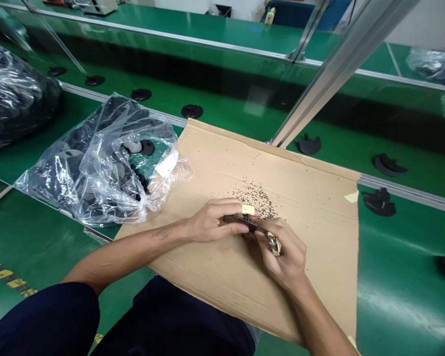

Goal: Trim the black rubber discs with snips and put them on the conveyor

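My left hand (217, 220) pinches a flat black plastic part (240, 220) edge-on between thumb and fingers. A yellow wrap covers one of its fingertips. Close against the part's other end, my right hand (285, 249) is closed around a small tool (273, 244) with a shiny metal end and a yellowish covering. The tool's tip is hidden, and I cannot tell whether it touches the part. Beneath both hands, small black scraps (261, 195) lie scattered over a cardboard sheet (207, 272).
A clear plastic bag (96, 163) of black and grey parts lies left of the cardboard. Behind it is a larger dark bundle in plastic (17, 94). Several black parts (389, 164) sit along the green surface beyond. A metal post (319, 74) rises behind the cardboard.
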The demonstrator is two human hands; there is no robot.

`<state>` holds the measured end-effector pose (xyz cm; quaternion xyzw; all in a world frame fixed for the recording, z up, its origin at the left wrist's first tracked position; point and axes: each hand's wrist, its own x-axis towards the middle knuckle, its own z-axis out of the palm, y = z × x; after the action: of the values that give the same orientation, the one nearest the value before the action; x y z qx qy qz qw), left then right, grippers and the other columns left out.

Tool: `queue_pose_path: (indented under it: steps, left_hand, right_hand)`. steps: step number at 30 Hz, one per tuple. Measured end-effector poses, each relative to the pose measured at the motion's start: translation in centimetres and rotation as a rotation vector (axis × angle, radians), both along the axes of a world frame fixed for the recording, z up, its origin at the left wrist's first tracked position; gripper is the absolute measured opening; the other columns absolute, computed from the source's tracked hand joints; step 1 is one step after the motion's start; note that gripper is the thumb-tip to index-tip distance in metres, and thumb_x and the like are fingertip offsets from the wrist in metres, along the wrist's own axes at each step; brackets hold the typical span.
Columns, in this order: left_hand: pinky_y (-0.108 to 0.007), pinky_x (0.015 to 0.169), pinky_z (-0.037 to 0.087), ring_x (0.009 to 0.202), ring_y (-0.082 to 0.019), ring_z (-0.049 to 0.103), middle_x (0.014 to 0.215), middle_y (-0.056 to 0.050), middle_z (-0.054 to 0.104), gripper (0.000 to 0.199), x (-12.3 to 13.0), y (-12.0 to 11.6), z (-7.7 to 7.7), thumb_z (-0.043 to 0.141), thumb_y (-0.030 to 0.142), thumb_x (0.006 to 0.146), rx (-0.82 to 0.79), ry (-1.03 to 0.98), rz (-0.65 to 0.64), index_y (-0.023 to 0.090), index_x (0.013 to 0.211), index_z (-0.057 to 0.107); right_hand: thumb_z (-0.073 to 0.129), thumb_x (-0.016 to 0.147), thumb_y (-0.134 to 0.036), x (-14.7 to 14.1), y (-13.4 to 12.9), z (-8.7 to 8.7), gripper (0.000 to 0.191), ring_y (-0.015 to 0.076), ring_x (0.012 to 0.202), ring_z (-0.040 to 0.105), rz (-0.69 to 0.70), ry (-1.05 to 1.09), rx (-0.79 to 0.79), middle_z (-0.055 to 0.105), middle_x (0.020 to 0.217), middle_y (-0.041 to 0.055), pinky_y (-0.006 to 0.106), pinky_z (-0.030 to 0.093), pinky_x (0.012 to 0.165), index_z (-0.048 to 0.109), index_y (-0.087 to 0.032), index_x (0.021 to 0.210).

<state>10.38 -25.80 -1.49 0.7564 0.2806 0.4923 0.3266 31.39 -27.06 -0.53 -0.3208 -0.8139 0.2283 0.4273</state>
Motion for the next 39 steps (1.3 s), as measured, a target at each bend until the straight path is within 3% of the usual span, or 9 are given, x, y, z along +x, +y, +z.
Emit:
queue_pose_path:
  steps: [5, 9, 15, 32, 39]
  left_hand:
    - [-0.028, 0.082, 0.062, 0.091, -0.017, 0.074, 0.100, -0.010, 0.078, 0.029, -0.2, -0.2, -0.1, 0.069, 0.030, 0.094, -0.052, 0.023, 0.056, 0.013, 0.119, 0.069]
    - [-0.027, 0.076, 0.061, 0.083, -0.015, 0.073, 0.092, -0.008, 0.076, 0.026, -0.5, 0.0, -0.1, 0.073, 0.030, 0.091, 0.005, 0.063, 0.116, 0.013, 0.110, 0.070]
    - [-0.027, 0.075, 0.059, 0.085, -0.015, 0.068, 0.091, -0.008, 0.072, 0.019, -0.4, 0.0, 0.0, 0.070, 0.029, 0.092, 0.123, 0.110, 0.058, 0.013, 0.102, 0.070]
    - [-0.024, 0.070, 0.055, 0.078, -0.013, 0.065, 0.085, -0.006, 0.071, 0.020, -0.6, 0.0, 0.0, 0.071, 0.032, 0.092, 0.066, 0.127, 0.005, 0.015, 0.102, 0.071]
    - [-0.024, 0.067, 0.054, 0.076, -0.013, 0.063, 0.089, -0.005, 0.071, 0.031, -0.4, -0.2, -0.5, 0.067, 0.031, 0.095, 0.052, 0.166, -0.011, 0.017, 0.123, 0.066]
  right_hand:
    - [0.058, 0.091, -0.009, 0.5, 0.5, 0.4, 0.016, 0.0169, 0.072, 0.062, -0.062, 0.030, -0.073, 0.065, 0.085, 0.0039, 0.030, 0.050, 0.062, 0.059, -0.023, 0.099]
    - [0.059, 0.090, -0.008, 1.0, 0.9, 0.4, 0.016, 0.0171, 0.070, 0.060, -0.133, -0.101, 0.002, 0.064, 0.080, 0.0031, 0.031, 0.048, 0.063, 0.061, -0.022, 0.099]
    - [0.055, 0.093, -0.011, 1.0, 1.0, -0.1, 0.017, 0.0203, 0.075, 0.061, -0.123, -0.316, 0.111, 0.068, 0.085, 0.0063, 0.034, 0.048, 0.068, 0.061, -0.020, 0.106]
    - [0.056, 0.094, -0.016, 1.6, 0.8, -0.5, 0.016, 0.0180, 0.071, 0.060, -0.136, -0.451, 0.156, 0.071, 0.080, 0.0051, 0.030, 0.045, 0.067, 0.068, -0.019, 0.105]
    - [0.051, 0.094, -0.016, 2.0, 0.8, -0.5, 0.019, 0.0158, 0.064, 0.058, -0.147, -0.522, 0.161, 0.070, 0.074, 0.0043, 0.028, 0.043, 0.060, 0.070, -0.019, 0.098]
